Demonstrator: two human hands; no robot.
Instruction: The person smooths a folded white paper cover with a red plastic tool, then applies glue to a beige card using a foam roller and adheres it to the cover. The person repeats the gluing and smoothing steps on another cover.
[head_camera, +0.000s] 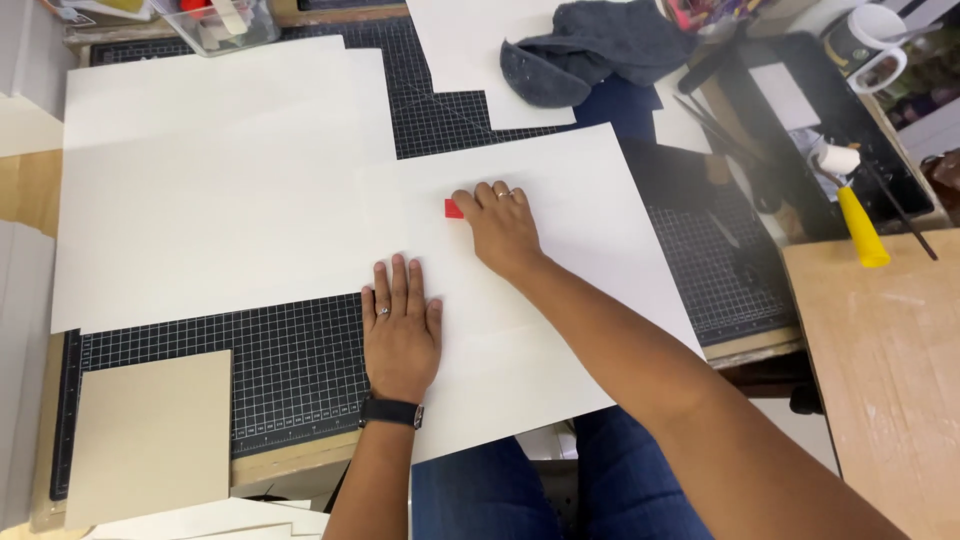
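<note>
The work lay on a black cutting mat (300, 370) printed with a white grid, spread over a wooden workbench whose pale edge showed along the front; a second wooden tabletop (890, 370) stood to the right, and the person's blue jeans (520, 490) showed below the bench edge. Two hands were in view, both the person's own. The left hand (402, 325), wearing a ring and a black wristband (391, 411), rested flat with fingers spread and together on the near white sheet (560, 300), clamped on nothing. The right hand (503, 225), also ringed, pressed down on a small red tool (454, 208), only a corner of which showed at the fingertips; whether the fingers closed around it could not be told. That red piece sat on the same sheet, toward its upper left part. Three large white sheets could be counted on the mat: the near one, a bigger one (200, 230) to the left, and one (470, 50) at the top. One tan board (150, 435) lay at the lower left corner. One dark grey cloth (590, 50) sat crumpled at the top, and one black tray (800, 130) on the right held a yellow-handled roller (858, 215).
</note>
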